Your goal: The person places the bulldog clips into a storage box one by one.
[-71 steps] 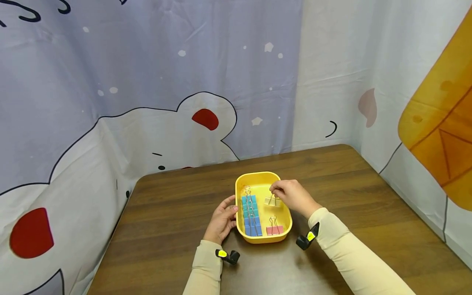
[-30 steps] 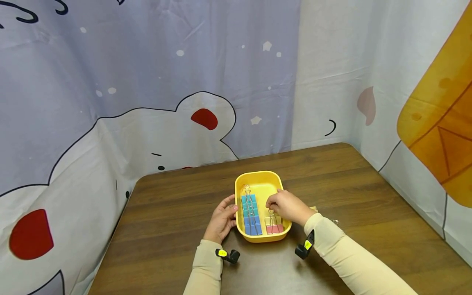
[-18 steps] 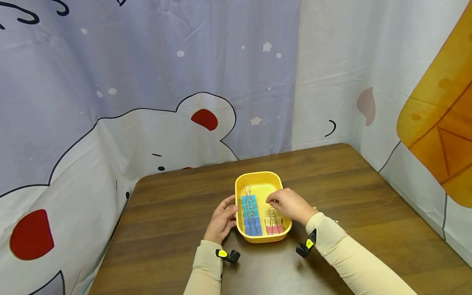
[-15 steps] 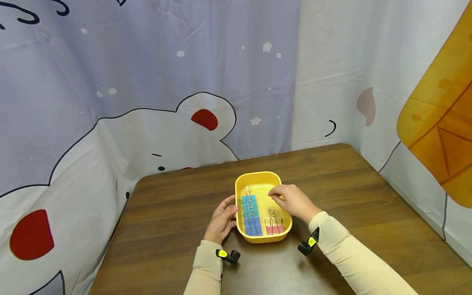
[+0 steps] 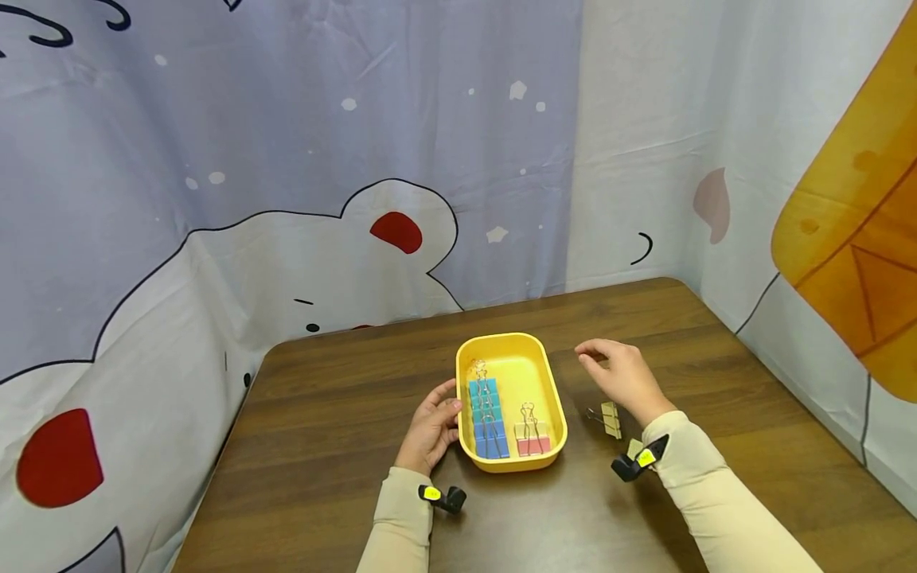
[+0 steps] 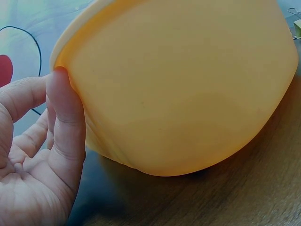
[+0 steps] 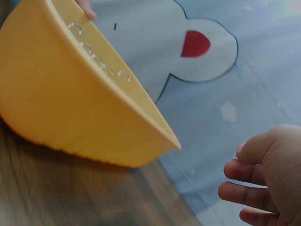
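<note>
A yellow plastic tray (image 5: 512,374) stands on the table, holding a left column of teal and blue binder clips (image 5: 489,422). In its near right part a pale yellow binder clip (image 5: 531,430) lies against a pink binder clip (image 5: 533,446). My left hand (image 5: 432,426) pinches the tray's left rim, as the left wrist view also shows around the hand (image 6: 47,136). Right of the tray, my right hand (image 5: 625,380) hovers with nothing in its loosely bent fingers. Under its wrist lie a pale yellow binder clip (image 5: 610,419) and another yellow clip (image 5: 634,449), partly hidden by the wrist camera.
The brown wooden table (image 5: 344,446) has its far edge just beyond the tray. A patterned curtain (image 5: 286,159) hangs behind and along both sides. Each sleeve carries a black wrist camera, the left one (image 5: 447,499) near the tray's front.
My right hand set the pale yellow clip down beside the pink one, let go, and moved out of the tray to the right. The left hand has stayed on the rim.
</note>
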The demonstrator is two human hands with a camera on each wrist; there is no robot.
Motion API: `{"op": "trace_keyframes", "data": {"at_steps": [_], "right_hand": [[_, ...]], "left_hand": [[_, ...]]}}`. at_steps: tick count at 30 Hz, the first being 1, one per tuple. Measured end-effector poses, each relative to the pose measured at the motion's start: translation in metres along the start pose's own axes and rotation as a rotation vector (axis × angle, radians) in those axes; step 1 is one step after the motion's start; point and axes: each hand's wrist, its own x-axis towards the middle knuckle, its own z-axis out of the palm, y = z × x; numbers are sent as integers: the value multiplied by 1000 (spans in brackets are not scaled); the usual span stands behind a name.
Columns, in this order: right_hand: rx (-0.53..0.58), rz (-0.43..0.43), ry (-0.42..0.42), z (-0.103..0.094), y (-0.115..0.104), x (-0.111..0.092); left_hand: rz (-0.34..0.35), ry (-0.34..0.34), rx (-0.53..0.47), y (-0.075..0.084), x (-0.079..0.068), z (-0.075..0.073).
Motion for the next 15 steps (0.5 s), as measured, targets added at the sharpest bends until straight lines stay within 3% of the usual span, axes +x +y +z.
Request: {"op": "trace_keyframes", "data": {"at_steps": [9, 15], "right_hand": [[-10, 96, 0, -12, 28, -21], [16, 133, -154, -13, 34, -30]], "left_hand": [[6, 0, -8, 0, -1, 1], [13, -16, -20, -1, 0, 0]]}}
